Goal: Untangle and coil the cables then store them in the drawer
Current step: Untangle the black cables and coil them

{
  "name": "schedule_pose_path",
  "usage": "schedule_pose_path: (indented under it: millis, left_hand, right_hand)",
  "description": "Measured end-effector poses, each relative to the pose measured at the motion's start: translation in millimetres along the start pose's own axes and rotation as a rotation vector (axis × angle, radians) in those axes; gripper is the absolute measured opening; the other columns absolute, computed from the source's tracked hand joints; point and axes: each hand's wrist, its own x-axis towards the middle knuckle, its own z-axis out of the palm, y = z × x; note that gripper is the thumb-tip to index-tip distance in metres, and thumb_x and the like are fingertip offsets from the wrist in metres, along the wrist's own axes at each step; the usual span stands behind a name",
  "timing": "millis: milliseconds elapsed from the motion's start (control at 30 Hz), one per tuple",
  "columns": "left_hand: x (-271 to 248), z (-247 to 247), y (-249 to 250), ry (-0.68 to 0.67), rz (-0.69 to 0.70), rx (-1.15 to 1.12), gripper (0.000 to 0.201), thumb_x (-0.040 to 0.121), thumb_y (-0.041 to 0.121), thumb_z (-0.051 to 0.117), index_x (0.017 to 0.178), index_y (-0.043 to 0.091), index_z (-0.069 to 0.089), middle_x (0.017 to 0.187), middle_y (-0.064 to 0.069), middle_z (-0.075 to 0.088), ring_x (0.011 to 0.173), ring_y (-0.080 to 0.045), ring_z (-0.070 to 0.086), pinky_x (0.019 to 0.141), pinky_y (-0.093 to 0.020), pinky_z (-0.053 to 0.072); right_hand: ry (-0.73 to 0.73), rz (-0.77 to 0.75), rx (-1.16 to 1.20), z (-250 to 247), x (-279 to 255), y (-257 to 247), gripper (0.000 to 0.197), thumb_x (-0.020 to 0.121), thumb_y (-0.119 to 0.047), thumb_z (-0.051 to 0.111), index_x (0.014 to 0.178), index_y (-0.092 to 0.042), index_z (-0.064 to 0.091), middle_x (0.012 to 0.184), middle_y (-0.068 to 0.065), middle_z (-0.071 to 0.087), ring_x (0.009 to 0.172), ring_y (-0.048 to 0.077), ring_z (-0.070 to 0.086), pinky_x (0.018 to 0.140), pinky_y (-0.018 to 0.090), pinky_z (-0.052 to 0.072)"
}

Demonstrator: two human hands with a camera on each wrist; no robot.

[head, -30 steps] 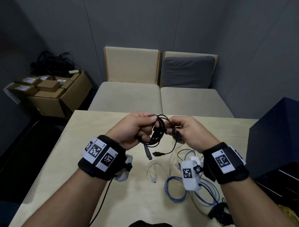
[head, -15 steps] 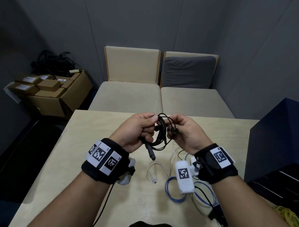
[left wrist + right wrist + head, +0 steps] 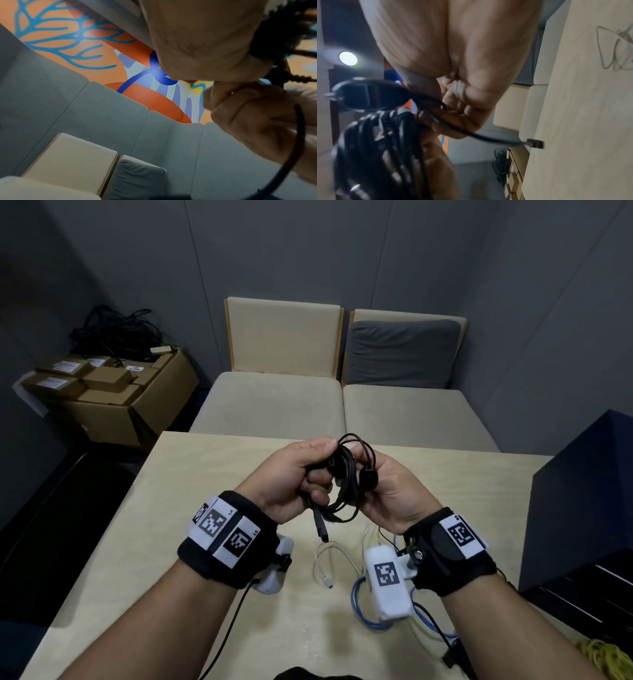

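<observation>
Both hands point(image 3: 342, 477) hold the cable bundle point(image 3: 346, 481) above the counter point(image 3: 212, 491); loose cables point(image 3: 329, 563) lie beneath, sofa point(image 3: 339, 402) behind, boxes point(image 3: 102, 392) far left.

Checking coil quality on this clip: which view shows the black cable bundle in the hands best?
The head view: the whole black cable bundle sits sharp between the left hand and right hand, one plug dangling. The right wrist view shows its loops close but blurred; the left wrist view catches only an edge strand.
</observation>
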Motion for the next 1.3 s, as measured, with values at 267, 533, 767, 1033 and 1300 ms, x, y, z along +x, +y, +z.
schedule_pose_path:
  millis: [267, 533, 767, 1033, 1300]
  left_hand:
    - [8, -1, -9, 0.079, -0.012, -0.102, 0.027, 0.095, 0.031, 0.045, 0.092, 0.005, 0.051, 0.049, 0.006, 0.033, 0.038, -0.002, 0.022, 0.040, -0.013, 0.027]
    - [18, 14, -18, 0.275, 0.131, 0.121, 0.032, 0.104, 0.027, 0.036, 0.082, 0.012, 0.056, 0.047, 0.007, 0.043, 0.037, -0.003, 0.031, 0.038, -0.017, 0.027]
    - [20, -1, -21, 0.332, 0.137, 0.188, 0.026, 0.103, 0.031, 0.039, 0.093, 0.011, 0.053, 0.048, 0.009, 0.036, 0.036, -0.005, 0.031, 0.049, -0.025, 0.024]
    - [15, -12, -28, 0.367, 0.139, 0.347, 0.024, 0.100, 0.023, 0.048, 0.079, 0.012, 0.053, 0.058, 0.001, 0.032, 0.046, -0.010, 0.025, 0.043, -0.019, 0.026]
    - [-1, 11, -11, -0.023, 0.186, -0.022, 0.013, 0.090, 0.020, 0.055, 0.083, 0.012, 0.047, 0.048, 0.010, 0.024, 0.041, -0.001, 0.017, 0.039, -0.012, 0.016]
  right_hand:
    - [0.276, -0.105, -0.231, 3, 0, -12, 0.020, 0.086, 0.003, 0.058, 0.083, -0.015, 0.051, 0.074, 0.005, 0.063, 0.065, 0.016, 0.057, 0.061, 0.030, 0.042]
    - [0.155, -0.545, -1.354, 21, -9, -36, 0.023, 0.076, -0.027, 0.075, 0.097, -0.017, 0.069, 0.084, -0.008, 0.046, 0.081, 0.010, 0.046, 0.074, 0.022, 0.037]
    - [0.168, -0.497, -1.261, 24, -16, -43, 0.011, 0.086, -0.020, 0.062, 0.095, -0.015, 0.057, 0.081, -0.014, 0.053, 0.074, 0.002, 0.048, 0.068, 0.015, 0.038]
    - [0.151, -0.688, -0.454, 25, -39, -115, 0.015, 0.091, -0.005, 0.052, 0.088, -0.019, 0.056, 0.083, 0.001, 0.065, 0.056, 0.020, 0.054, 0.055, 0.031, 0.051]
    - [0.622, -0.305, -0.228, -41, -1, -50, 0.019, 0.099, 0.003, 0.039, 0.092, -0.009, 0.052, 0.084, 0.011, 0.051, 0.058, 0.012, 0.055, 0.056, 0.025, 0.054]
